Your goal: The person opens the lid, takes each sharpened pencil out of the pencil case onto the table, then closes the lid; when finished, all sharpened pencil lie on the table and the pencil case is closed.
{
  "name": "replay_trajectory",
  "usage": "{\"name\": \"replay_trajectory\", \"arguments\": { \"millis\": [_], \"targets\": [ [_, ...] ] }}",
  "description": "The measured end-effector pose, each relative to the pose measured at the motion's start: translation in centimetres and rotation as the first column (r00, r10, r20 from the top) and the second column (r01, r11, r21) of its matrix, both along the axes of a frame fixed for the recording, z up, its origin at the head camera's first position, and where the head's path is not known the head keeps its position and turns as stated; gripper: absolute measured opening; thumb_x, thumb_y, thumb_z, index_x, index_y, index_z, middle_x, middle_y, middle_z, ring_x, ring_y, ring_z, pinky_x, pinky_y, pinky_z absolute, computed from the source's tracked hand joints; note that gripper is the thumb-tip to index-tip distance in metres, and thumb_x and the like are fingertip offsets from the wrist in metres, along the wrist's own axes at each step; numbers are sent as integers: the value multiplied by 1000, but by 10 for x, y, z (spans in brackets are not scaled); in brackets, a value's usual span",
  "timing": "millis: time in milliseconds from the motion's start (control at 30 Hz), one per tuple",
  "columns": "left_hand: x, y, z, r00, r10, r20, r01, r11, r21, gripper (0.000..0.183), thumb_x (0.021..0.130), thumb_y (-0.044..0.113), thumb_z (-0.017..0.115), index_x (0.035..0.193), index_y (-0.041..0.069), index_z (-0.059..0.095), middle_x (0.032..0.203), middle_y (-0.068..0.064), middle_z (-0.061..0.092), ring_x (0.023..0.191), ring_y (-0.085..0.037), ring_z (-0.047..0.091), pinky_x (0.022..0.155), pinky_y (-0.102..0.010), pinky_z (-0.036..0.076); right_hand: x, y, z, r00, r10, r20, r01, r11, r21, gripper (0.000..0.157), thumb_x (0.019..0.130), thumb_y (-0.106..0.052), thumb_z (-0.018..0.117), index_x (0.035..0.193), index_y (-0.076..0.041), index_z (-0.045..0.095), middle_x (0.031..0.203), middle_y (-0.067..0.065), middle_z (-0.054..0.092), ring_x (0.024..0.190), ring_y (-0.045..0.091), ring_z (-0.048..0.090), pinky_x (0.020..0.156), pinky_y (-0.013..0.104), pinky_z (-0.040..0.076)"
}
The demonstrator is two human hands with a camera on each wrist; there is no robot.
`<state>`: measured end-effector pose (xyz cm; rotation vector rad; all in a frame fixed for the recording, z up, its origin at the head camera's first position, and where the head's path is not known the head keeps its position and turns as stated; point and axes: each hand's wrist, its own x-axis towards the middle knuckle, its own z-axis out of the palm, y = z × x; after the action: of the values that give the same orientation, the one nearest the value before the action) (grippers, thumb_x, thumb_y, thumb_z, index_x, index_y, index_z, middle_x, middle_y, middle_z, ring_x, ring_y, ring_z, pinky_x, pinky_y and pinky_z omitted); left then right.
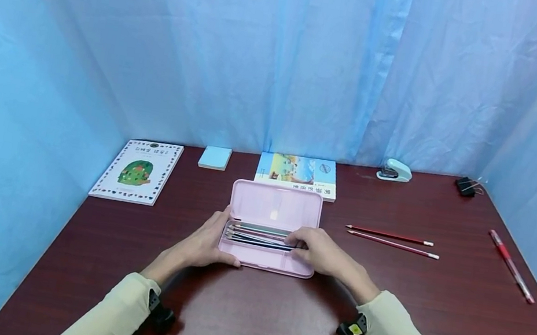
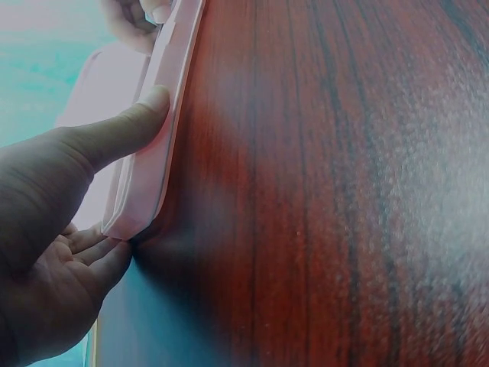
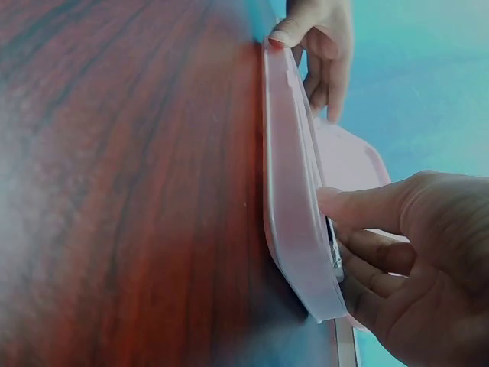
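A pink pencil case (image 1: 254, 256) lies open on the dark red table, its lid (image 1: 257, 204) tipped back. Several pencils (image 1: 257, 240) lie inside, their sharpened tips to the left. My left hand (image 1: 204, 242) grips the case's left end; in the left wrist view the thumb (image 2: 141, 126) presses the front wall and the fingers reach round the end. At the right end of the case, my right hand (image 1: 321, 251) has curled fingers over the pencils' ends. The right wrist view shows a dark pencil's end (image 3: 336, 256) between its thumb and fingers; those fingers hide part of the pencils.
Two red pencils (image 1: 390, 243) lie right of the case, with a red pen (image 1: 511, 266) farther right. Along the back stand a stapler (image 1: 395, 170), a black binder clip (image 1: 466, 186), a book (image 1: 299, 172) and blue sticky notes (image 1: 214, 158). A white book (image 1: 137, 171) lies left. Blue curtains (image 1: 211, 64) surround the table.
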<state>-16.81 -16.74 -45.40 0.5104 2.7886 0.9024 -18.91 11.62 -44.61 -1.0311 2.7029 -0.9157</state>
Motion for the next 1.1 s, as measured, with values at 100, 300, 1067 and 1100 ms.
{"name": "replay_trajectory", "arguments": {
  "millis": [100, 300, 1067, 1100],
  "targets": [
    [0, 0, 0, 1000, -4, -3, 4, 1000, -8, 126, 60, 47, 83, 148, 5, 2, 139, -14, 32, 123, -22, 34, 104, -39, 29, -1, 2, 1, 1000, 9, 10, -9, 1000, -2, 16, 81, -2, 67, 95, -7, 71, 88, -1, 67, 82, 11, 59, 73, 29, 48],
    [1, 1, 0, 1000, -11, -9, 11, 1000, -15, 127, 61, 47, 82, 148, 5, 1, 138, -14, 32, 123, -22, 35, 104, -38, 29, -2, 17, 2, 1000, -26, 10, 27, 999, -45, 15, 82, -4, 66, 94, -11, 71, 89, -5, 66, 83, 9, 58, 75, 31, 48],
    [1, 0, -1, 1000, 1, -19, -1, 1000, -11, 126, 60, 48, 82, 148, 5, 3, 138, -14, 33, 121, -22, 36, 102, -39, 31, 32, 219, -13, 889, -448, -97, 451, 892, 15, 13, 85, -18, 66, 97, -22, 70, 100, -1, 64, 87, -1, 47, 75, 31, 40],
    [1, 0, -1, 1000, -1, -20, 0, 1000, -12, 126, 60, 48, 82, 148, 5, 3, 138, -14, 33, 121, -22, 36, 102, -39, 31, 32, 222, -15, 884, -457, -100, 460, 888, 11, 13, 85, -18, 66, 97, -22, 70, 101, 1, 64, 89, -2, 46, 76, 34, 41]
  ]
}}
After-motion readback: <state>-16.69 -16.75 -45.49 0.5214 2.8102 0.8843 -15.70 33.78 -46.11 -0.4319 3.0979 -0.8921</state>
